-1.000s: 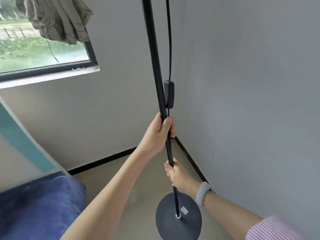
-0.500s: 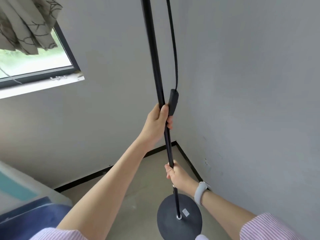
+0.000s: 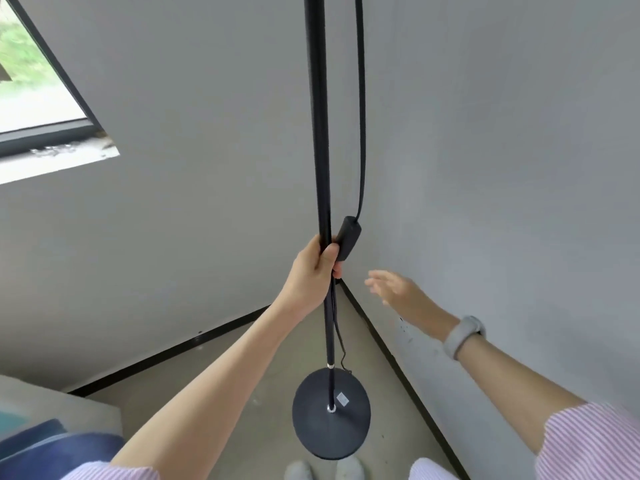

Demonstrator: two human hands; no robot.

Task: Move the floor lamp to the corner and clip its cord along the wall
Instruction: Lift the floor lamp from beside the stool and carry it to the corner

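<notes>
A black floor lamp stands in the room corner, its thin pole rising out of the top of the frame and its round black base resting on the floor. A black cord hangs beside the pole and carries an inline switch; a thinner length of cord runs down to the base. My left hand is wrapped around the pole at mid height, just under the switch. My right hand is off the pole, blurred, fingers spread, close to the right wall.
Two grey walls meet behind the lamp, with a black skirting strip along the floor. A window is at the upper left. A blue cushion and a pale ledge lie at the lower left. My feet are beside the base.
My right hand has let go of the lower pole and swung up to the right toward the wall. The view has turned right, and the lamp sits closer to the corner.
</notes>
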